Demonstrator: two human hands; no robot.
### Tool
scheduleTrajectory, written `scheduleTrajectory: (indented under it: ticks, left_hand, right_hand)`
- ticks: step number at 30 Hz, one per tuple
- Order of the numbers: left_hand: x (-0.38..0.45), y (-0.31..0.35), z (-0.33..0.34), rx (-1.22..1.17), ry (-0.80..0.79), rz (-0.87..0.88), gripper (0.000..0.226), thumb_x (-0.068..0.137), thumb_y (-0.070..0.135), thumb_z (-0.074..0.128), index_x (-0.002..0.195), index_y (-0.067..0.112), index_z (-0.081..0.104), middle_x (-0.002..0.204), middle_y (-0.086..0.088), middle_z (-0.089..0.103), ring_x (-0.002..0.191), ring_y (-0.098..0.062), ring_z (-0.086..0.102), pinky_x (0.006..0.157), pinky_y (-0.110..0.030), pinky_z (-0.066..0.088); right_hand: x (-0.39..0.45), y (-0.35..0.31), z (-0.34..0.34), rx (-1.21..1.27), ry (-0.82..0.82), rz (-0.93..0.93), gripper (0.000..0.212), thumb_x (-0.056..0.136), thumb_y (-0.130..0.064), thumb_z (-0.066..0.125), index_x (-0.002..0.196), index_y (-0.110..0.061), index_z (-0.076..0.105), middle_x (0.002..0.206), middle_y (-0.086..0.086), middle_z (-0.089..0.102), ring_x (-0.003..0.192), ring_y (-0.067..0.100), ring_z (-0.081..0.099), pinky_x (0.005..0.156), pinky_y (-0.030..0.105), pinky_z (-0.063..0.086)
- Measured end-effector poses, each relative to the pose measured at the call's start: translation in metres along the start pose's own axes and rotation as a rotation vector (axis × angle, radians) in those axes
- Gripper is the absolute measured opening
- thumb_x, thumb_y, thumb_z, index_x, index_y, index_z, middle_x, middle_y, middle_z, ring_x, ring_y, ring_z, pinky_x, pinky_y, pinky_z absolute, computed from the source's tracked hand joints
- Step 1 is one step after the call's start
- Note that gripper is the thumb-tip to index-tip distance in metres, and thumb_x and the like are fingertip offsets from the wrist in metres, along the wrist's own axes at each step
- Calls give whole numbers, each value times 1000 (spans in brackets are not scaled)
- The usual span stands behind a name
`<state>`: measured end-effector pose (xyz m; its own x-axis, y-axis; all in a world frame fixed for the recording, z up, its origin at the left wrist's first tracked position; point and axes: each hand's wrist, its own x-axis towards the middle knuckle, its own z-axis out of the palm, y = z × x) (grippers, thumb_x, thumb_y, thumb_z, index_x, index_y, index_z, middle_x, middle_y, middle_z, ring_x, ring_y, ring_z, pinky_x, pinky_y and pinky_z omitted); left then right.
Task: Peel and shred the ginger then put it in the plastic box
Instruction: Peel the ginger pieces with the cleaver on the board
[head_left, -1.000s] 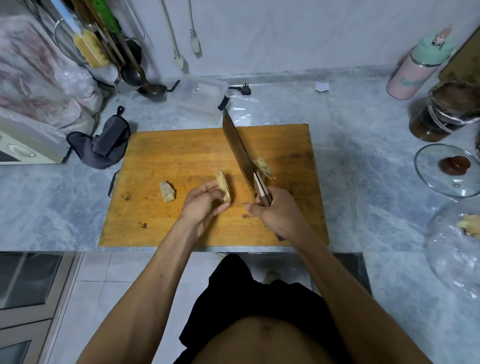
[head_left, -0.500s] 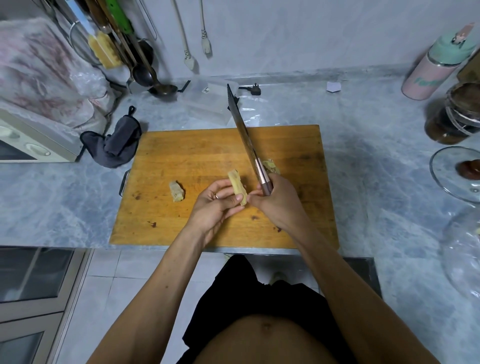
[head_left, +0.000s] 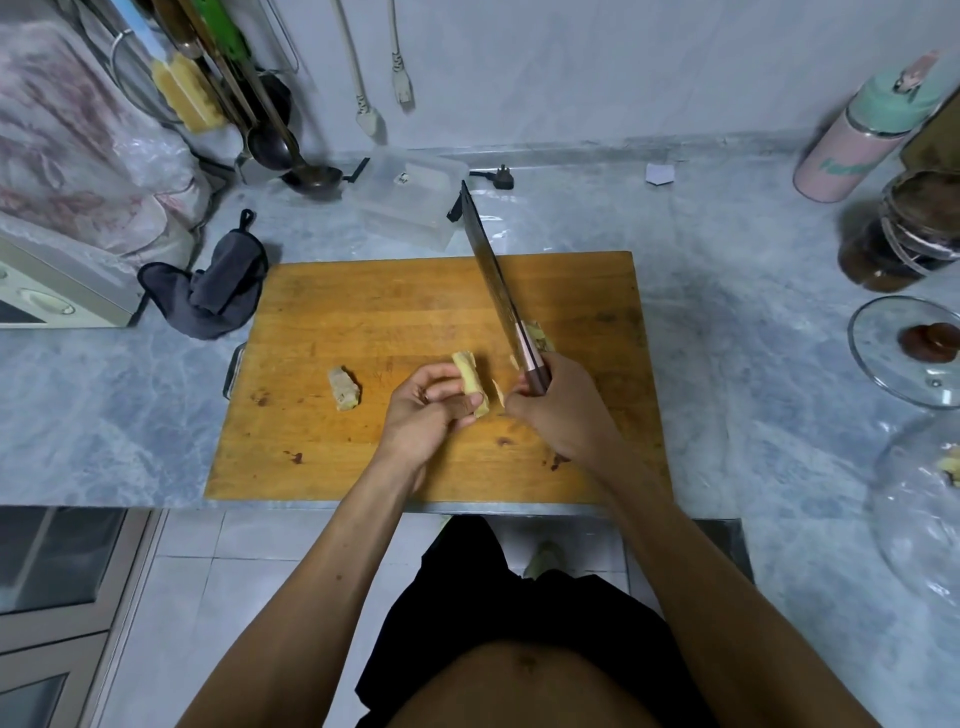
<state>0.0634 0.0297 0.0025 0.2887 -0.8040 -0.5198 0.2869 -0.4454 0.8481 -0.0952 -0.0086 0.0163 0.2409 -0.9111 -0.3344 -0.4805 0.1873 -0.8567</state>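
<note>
Both hands have drawn together over the board since a second ago: the left hand pinches a ginger piece, and the right hand, its grip clamped on the knife, brings the blade's heel beside it. A slip while peeling could nick the left fingertips, which sit near the edge. A second piece lies to the left, trimmings sit behind the blade, and the plastic box waits beyond the board's far edge, with open tabletop to the right.
</note>
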Motion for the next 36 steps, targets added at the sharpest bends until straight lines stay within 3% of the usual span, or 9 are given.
scheduleTrajectory:
  ticks: [5,17,21,27,33,36]
  left_hand:
    - [8,-1,-12,-65,34,-47,33,81,-9,71,104,13,65,91,-5,72,84,-16,71,75,-28,60]
    - [19,5,-7,-154,42,-118,35,82,-10,69,109,10,64,106,-10,70,85,-17,72,68,-25,60]
    - [21,4,-4,-148,42,-121,33,82,-9,70,106,12,64,110,-11,69,88,-17,71,66,-24,59]
    - [19,4,1,-146,47,-134,33,84,-11,67,107,12,64,105,-9,70,85,-16,72,66,-24,59]
    - [22,2,-3,-78,139,-63,48,82,-6,73,114,25,55,90,-4,74,86,-17,71,73,-26,60]
    - [29,0,-8,-71,243,-45,32,84,-6,70,99,18,57,99,-12,69,80,-21,71,71,-25,60]
  right_hand:
    - [14,3,-12,-113,63,-3,17,84,-15,70,96,-9,60,89,5,63,79,19,60,71,32,52]
    - [62,3,-31,-256,156,-4,26,89,-19,70,108,-9,57,96,0,58,87,15,56,57,15,36]
    - [63,7,-33,-254,159,-10,18,90,-18,70,102,-11,57,89,-3,57,83,12,55,57,15,36]
    - [64,12,-31,-229,157,2,26,85,-19,73,102,-8,57,92,2,59,83,15,56,58,18,38]
    - [53,16,-38,-183,91,-19,30,85,-36,76,77,-18,53,73,-3,56,68,12,54,59,24,40]
    - [39,20,-38,-215,6,-30,32,88,-36,73,78,-11,56,71,3,58,63,12,53,57,25,42]
